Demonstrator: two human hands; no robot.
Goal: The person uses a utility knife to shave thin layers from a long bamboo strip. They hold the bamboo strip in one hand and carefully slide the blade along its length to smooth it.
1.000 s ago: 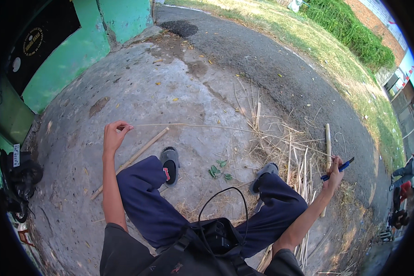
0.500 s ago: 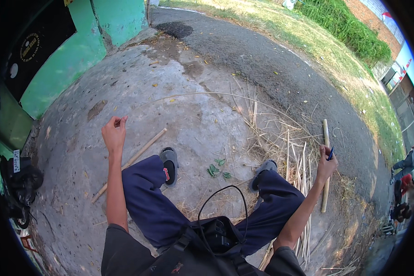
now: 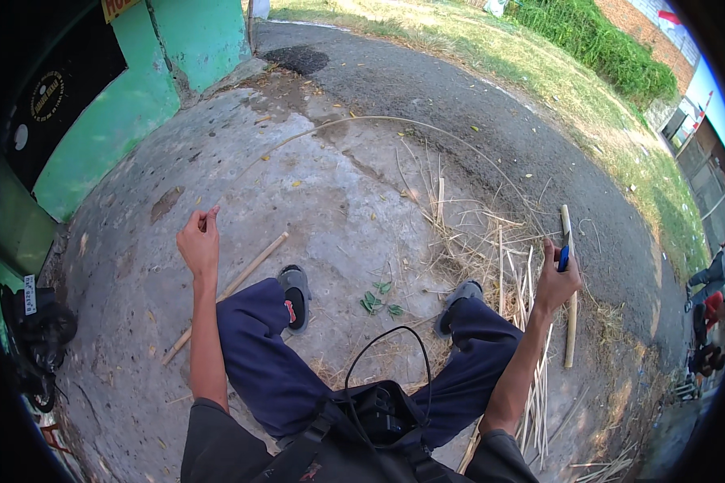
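Note:
A long thin bamboo strip [image 3: 370, 118] bows away from me in a high arch, one end at each hand. My left hand [image 3: 199, 248] pinches its left end between thumb and fingertips, above the concrete. Closed round the right end is my right hand [image 3: 557, 283], which also grips a blue-handled knife [image 3: 564, 258], its blade pointing away. Just beyond that hand lies a pale bamboo stick [image 3: 570, 330]. Another stick [image 3: 254, 266] rests on the ground beside my left forearm.
Split strips [image 3: 532, 378] and shavings [image 3: 467, 237] litter the ground on the right. Green leaves [image 3: 376, 299] lie between my sandals. A black bag [image 3: 379, 414] hangs at my lap. A green wall [image 3: 145, 76] and a parked motorcycle [image 3: 40, 330] stand left; people [image 3: 709, 314] are far right.
The strip bends into a higher arch than before. My right hand has shifted slightly left and turned, showing more of the blue knife. The left hand stays nearly in place.

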